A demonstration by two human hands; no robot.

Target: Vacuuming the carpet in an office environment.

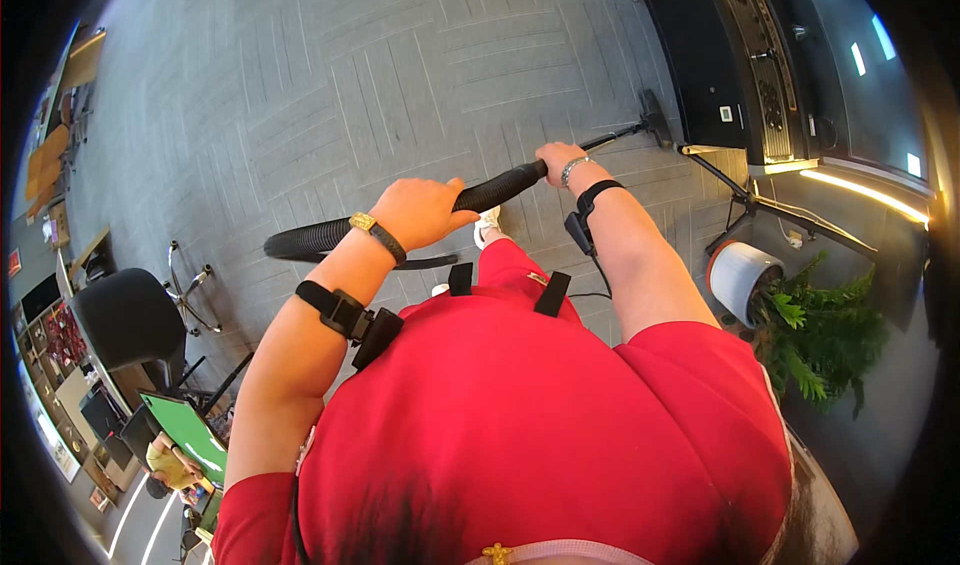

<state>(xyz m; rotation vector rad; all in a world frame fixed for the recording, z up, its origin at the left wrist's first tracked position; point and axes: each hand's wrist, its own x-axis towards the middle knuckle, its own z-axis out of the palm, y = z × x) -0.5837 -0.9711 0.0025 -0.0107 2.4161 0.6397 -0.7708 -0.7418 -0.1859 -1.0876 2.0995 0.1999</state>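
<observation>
A black ribbed vacuum cleaner hose (505, 187) runs across in front of me and curves away at the left. My left hand (420, 212) is closed around its middle, fingers mostly hidden behind it. At the hose's upper end, my right hand (561, 159) is closed around the vacuum wand (612, 138); the grip itself is largely covered by the fingers. The wand slants away to the right, down to a dark floor nozzle (655, 118). That nozzle lies on the grey floor (400, 75), close beside a black cabinet-like unit (700, 60).
Right of me, a metal stand (742, 193) spreads its legs under the black unit. Nearer is a white pot (742, 280) with a green plant (815, 330). At left stand a black office chair (130, 315) and a green screen (185, 435), with another person (172, 463) beyond.
</observation>
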